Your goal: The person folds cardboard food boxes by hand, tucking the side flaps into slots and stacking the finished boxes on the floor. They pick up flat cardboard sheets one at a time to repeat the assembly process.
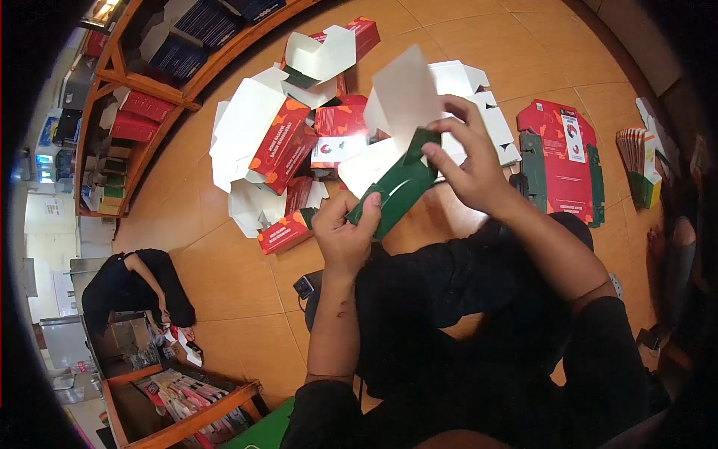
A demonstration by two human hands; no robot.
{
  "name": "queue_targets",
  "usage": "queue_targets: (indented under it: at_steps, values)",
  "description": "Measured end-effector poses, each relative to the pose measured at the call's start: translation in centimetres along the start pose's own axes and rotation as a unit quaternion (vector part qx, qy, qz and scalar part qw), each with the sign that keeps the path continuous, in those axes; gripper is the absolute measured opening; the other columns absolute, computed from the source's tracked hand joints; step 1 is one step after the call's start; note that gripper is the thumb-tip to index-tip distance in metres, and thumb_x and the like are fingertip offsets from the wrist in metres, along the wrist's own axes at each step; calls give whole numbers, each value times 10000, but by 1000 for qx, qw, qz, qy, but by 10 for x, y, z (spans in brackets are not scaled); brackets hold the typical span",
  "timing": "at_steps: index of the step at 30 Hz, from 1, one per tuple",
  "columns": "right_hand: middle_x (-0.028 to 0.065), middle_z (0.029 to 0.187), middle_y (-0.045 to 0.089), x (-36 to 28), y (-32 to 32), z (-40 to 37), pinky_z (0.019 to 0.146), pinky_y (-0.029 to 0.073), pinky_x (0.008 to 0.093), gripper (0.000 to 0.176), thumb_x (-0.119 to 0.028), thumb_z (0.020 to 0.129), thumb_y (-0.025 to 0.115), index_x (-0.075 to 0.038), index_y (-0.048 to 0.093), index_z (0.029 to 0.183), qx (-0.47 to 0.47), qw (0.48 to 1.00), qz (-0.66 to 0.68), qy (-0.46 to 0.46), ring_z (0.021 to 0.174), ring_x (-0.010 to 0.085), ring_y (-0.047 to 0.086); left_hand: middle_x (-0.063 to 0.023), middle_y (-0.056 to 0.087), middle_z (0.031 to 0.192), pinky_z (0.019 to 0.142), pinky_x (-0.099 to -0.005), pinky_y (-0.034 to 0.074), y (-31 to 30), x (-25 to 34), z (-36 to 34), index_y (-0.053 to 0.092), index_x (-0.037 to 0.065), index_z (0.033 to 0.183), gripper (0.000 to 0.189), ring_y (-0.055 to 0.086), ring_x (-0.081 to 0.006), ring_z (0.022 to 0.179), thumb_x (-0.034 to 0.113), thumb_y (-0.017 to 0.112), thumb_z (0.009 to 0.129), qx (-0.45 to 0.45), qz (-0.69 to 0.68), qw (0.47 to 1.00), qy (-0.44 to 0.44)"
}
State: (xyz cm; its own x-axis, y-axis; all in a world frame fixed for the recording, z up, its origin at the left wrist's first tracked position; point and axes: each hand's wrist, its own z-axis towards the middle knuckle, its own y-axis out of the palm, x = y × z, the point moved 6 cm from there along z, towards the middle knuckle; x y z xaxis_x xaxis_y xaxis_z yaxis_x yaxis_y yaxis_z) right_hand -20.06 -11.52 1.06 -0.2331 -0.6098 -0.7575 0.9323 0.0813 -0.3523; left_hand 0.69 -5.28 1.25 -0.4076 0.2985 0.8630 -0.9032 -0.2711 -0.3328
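Observation:
A partly folded cardboard box, green outside and white inside, is held between both hands above the tiled floor. My left hand grips its lower green end. My right hand pinches the upper green flap, with a white flap standing up behind it. My legs in dark clothes lie below the hands.
A heap of folded red and white boxes lies on the floor just beyond the hands. A stack of flat red box blanks lies to the right. Wooden shelves with boxes stand at upper left. Another person crouches at lower left.

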Motion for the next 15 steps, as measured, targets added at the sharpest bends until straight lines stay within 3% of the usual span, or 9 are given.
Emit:
queue_targets:
  at_steps: [2,4,6,10,11,12,14,15]
  values:
    - [185,1341,433,2,-6,-6,1017,410,416,245,-191,859,700,-31,648,1036,115,991,-61,35,1242,342,470,-13,502,543,486,-266,345,1,-2,-1,497,47,604,338,433,-74,516,107,735,837,-4,-7,1000,-17]
    - [181,1318,455,-9,-1,-5,1016,418,416,236,-145,856,693,-36,654,1062,100,994,-44,21,1233,350,484,-39,493,557,489,-280,345,4,-1,-2,499,33,618,323,437,-104,516,96,732,834,-25,42,999,9]
    - [179,1323,467,-17,10,-4,1012,433,402,240,-106,857,679,-37,660,1086,5,1000,22,-5,1229,341,499,-55,490,569,489,-290,349,6,-2,-4,498,25,623,317,445,-127,514,87,731,829,-26,38,998,30]
    - [130,1375,503,-8,11,-2,998,456,379,196,-75,836,677,-31,692,1027,-53,996,76,12,1219,272,527,-84,488,592,497,-308,369,10,9,-6,504,8,642,294,465,-183,514,64,729,821,-45,52,994,91]
    - [112,1389,513,-5,12,-4,1013,438,391,161,-52,812,676,-31,700,969,-56,987,140,48,1212,287,531,-84,488,592,497,-308,369,12,10,-7,504,8,642,294,465,-183,514,64,729,821,-46,51,993,92]
    - [112,1389,513,-2,11,-4,1013,438,391,161,-52,812,676,-31,700,969,-54,988,139,47,1212,287,531,-88,499,598,501,-308,376,12,11,-8,507,7,647,286,471,-190,514,58,727,822,-34,57,992,106]
    - [130,1416,496,-6,14,-7,1012,426,400,112,-58,800,675,-20,684,905,-101,992,41,-57,1218,319,523,-92,509,604,504,-307,383,13,12,-9,510,5,652,278,476,-197,515,53,724,823,-23,63,990,122]
    - [133,1427,495,-6,19,-9,1002,425,401,105,-73,792,670,-24,665,885,-124,990,24,-66,1238,326,512,-94,524,609,507,-301,391,14,14,-9,515,4,650,275,489,-198,524,49,723,825,-20,68,989,129]
